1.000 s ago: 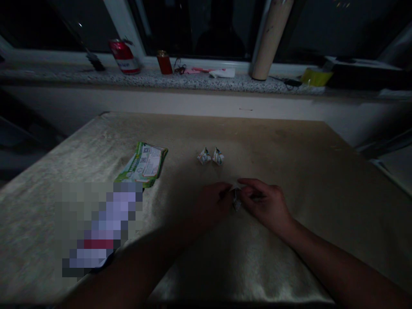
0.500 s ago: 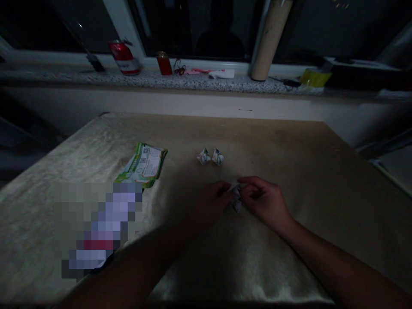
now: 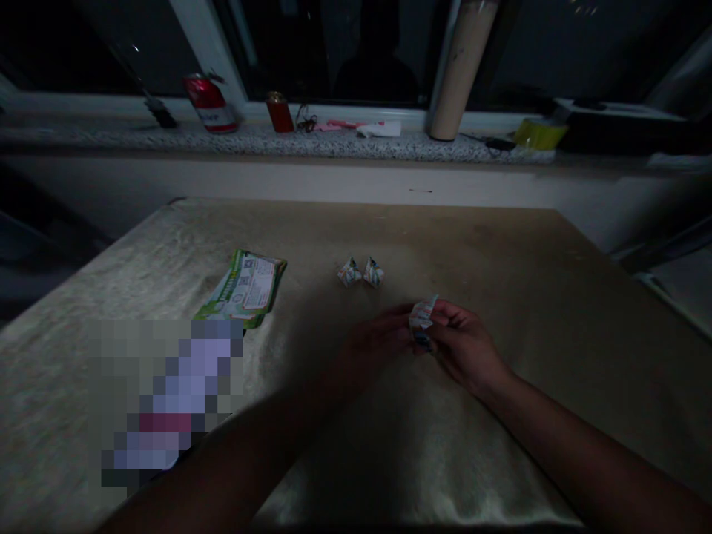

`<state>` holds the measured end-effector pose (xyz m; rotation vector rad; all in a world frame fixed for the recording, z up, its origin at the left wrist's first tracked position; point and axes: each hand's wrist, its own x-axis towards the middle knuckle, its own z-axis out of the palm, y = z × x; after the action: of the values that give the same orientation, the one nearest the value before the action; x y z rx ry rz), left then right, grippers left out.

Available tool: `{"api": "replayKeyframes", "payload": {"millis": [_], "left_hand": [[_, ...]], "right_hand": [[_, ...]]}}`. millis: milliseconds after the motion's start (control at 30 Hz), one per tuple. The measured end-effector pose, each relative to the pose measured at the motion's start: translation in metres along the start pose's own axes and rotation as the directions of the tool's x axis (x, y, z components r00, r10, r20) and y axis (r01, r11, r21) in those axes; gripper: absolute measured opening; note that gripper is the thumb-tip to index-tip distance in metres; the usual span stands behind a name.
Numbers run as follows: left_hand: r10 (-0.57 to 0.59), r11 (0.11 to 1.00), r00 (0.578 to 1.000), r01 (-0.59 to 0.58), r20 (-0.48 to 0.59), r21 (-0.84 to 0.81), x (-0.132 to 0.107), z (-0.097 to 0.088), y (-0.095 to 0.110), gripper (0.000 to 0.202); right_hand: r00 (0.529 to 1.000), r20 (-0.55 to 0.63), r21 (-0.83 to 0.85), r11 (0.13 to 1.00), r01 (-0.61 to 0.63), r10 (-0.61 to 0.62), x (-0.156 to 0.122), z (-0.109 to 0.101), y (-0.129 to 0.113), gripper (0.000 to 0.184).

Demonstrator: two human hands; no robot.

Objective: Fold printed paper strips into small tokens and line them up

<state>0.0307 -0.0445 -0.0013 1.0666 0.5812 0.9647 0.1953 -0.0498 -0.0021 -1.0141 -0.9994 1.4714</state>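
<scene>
Head view: your right hand (image 3: 466,340), angled from near right, pinches folded paper (image 3: 423,317); your left hand (image 3: 383,332), blurred, meets it from the left, grip unclear.

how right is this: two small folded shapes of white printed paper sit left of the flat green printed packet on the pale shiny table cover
Only the side is wrong: in the head view, the two folded paper shapes sit right, not left, of the green packet on the table cover.

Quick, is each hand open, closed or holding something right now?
Left hand: blurred beside the folded paper; grip can't be told.
Right hand: closed, holding the folded paper.
</scene>
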Motion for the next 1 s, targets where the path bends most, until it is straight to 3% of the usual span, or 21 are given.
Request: {"api": "replayKeyframes", "payload": {"millis": [100,200,267,333,400,467,700,833,1000], "left_hand": [[-0.016,1.0,0.998,0.014,-0.058,-0.022,0.001,-0.002,-0.004,0.024],[-0.062,0.994,0.982,0.044,-0.177,-0.101,0.003,-0.005,-0.006,0.03],[-0.089,0.99,0.961,0.058,-0.261,-0.125,0.003,-0.008,-0.007,0.03],[-0.105,0.991,0.953,0.077,-0.284,-0.107,0.003,-0.009,-0.006,0.032],[-0.107,0.994,0.956,0.092,-0.274,-0.066,0.002,-0.008,-0.005,0.034],[-0.104,0.995,0.955,0.1,-0.277,-0.03,0.002,-0.006,-0.004,0.033],[-0.105,0.985,0.925,0.146,-0.364,0.088,0.0,-0.001,0.007,0.031],[-0.093,0.949,0.939,0.185,-0.332,0.257,-0.002,0.002,0.017,0.031],[-0.124,0.963,0.934,0.195,-0.336,0.186,-0.002,0.006,0.019,0.03]], "right_hand": [[0.999,0.013,-0.036,0.999,0.035,-0.034,0.0,0.0,0.002,0.027],[0.964,-0.09,-0.209,0.951,0.229,-0.252,-0.003,-0.002,-0.001,0.025],[0.878,-0.119,-0.415,0.826,0.38,-0.464,-0.006,-0.003,-0.005,0.021],[0.798,0.007,-0.601,0.635,0.485,-0.603,-0.009,-0.004,-0.01,0.016],[0.756,0.176,-0.663,0.491,0.565,-0.631,-0.01,-0.003,-0.013,0.015],[0.724,0.272,-0.67,0.415,0.616,-0.634,-0.01,-0.003,-0.014,0.016],[0.669,0.351,-0.69,0.302,0.657,-0.655,-0.01,-0.002,-0.012,0.018],[0.648,0.401,-0.7,0.239,0.673,-0.648,-0.011,-0.003,-0.012,0.02],[0.594,0.45,-0.698,0.153,0.7,-0.667,-0.011,-0.005,-0.01,0.02]]}}
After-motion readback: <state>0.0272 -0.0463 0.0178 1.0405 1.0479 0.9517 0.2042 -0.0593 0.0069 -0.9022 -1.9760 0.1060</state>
